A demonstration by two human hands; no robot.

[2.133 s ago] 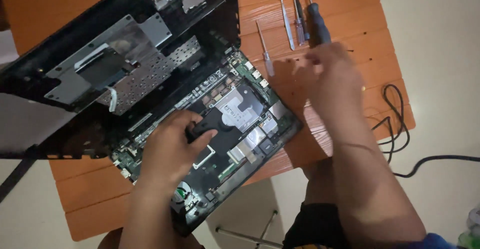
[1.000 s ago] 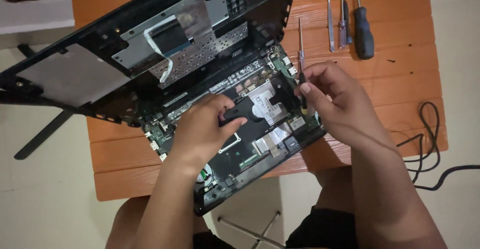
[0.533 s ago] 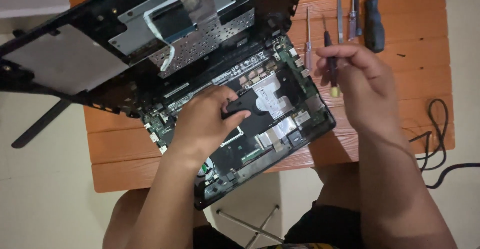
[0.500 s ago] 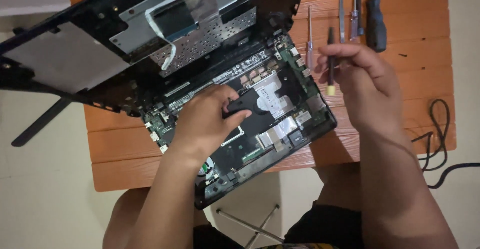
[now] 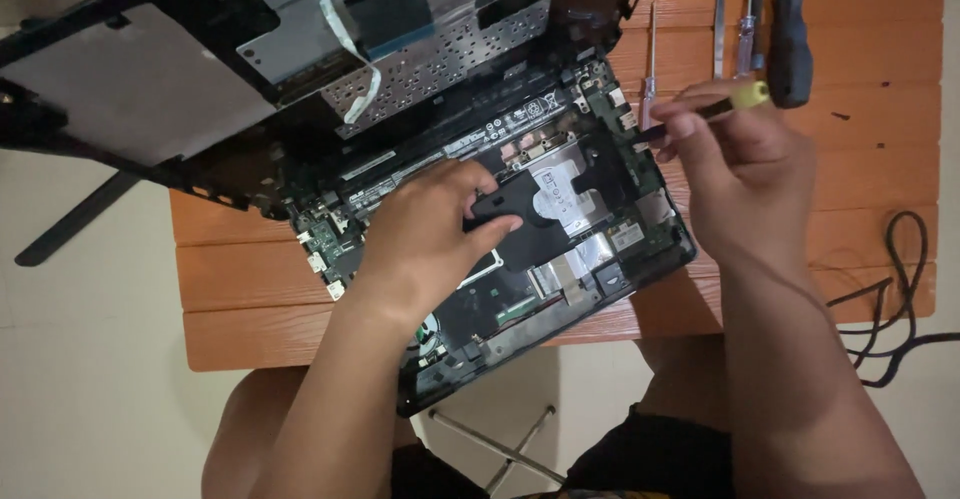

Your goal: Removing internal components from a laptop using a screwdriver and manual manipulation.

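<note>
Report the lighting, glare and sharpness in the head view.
Head view: soft, even indoor light; mild glare on the silver foil patch inside the opened laptop; left hand and right hand reasonably sharp; small screwdriver slightly soft.

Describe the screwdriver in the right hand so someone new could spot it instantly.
Start at the wooden table, right of the opened laptop. The right hand pinches a small screwdriver. Unlike the loose tools lying behind it, it has a yellow end.
</note>
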